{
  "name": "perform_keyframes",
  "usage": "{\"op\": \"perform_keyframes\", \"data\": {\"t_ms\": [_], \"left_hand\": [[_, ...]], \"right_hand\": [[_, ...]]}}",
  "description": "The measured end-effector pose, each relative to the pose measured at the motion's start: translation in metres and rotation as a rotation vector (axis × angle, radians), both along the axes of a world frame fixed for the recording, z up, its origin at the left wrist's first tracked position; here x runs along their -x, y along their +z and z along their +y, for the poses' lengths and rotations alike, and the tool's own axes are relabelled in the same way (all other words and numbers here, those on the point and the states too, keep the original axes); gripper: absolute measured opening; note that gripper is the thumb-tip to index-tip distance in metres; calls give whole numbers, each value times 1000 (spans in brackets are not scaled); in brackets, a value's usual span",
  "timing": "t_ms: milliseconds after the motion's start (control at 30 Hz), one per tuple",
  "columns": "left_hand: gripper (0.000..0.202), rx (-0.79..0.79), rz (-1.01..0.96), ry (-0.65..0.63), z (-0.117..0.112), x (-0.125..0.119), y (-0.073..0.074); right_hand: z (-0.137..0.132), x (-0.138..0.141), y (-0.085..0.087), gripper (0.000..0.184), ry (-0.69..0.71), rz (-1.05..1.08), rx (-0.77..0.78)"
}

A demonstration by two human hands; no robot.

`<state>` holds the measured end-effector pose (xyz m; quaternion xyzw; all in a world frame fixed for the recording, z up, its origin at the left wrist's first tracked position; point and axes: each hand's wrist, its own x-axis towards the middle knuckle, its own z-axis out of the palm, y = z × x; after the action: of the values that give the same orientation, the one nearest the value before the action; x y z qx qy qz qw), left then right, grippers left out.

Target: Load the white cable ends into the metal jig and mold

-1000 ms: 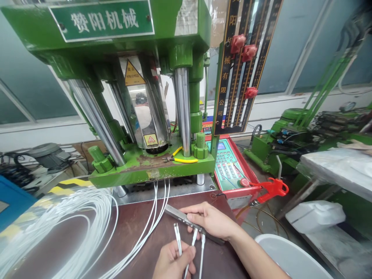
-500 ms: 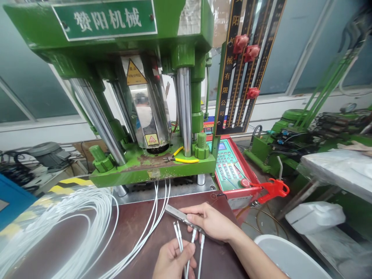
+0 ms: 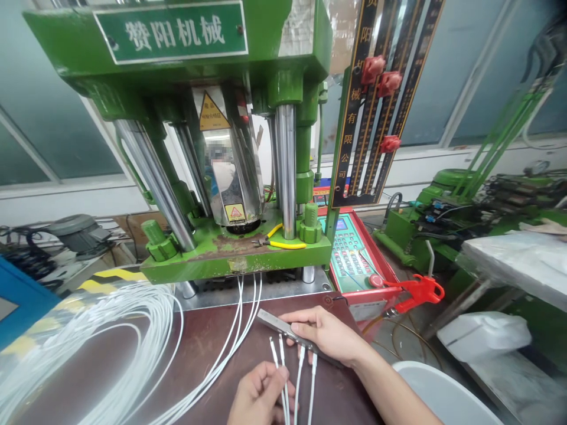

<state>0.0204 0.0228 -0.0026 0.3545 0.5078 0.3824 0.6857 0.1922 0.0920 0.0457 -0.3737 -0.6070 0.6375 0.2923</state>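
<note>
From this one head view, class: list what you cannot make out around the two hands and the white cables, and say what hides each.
1. Left hand: its wrist and the cable ends below its grip are cut off by the bottom edge.
2. Metal bar: its far end is hidden under the right hand.
3. Cable coil: runs past the left edge.
4. Reflection on the press column: blurred.
5. Keypad labels: too small.

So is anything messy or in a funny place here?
Yes: yellow-handled pliers lie loose on the green press platen beside a steel column, an odd resting spot. Its paint is chipped and rusty there. White cables sprawl in loose loops.
</note>
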Motion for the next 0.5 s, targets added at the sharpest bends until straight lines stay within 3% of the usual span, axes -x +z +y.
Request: {"op": "perform_keyframes", "data": {"t_ms": [500], "left_hand": [[51, 29, 163, 32, 1, 0, 8]], "right_hand": [[0, -1, -1, 31, 1, -41, -56]]}}
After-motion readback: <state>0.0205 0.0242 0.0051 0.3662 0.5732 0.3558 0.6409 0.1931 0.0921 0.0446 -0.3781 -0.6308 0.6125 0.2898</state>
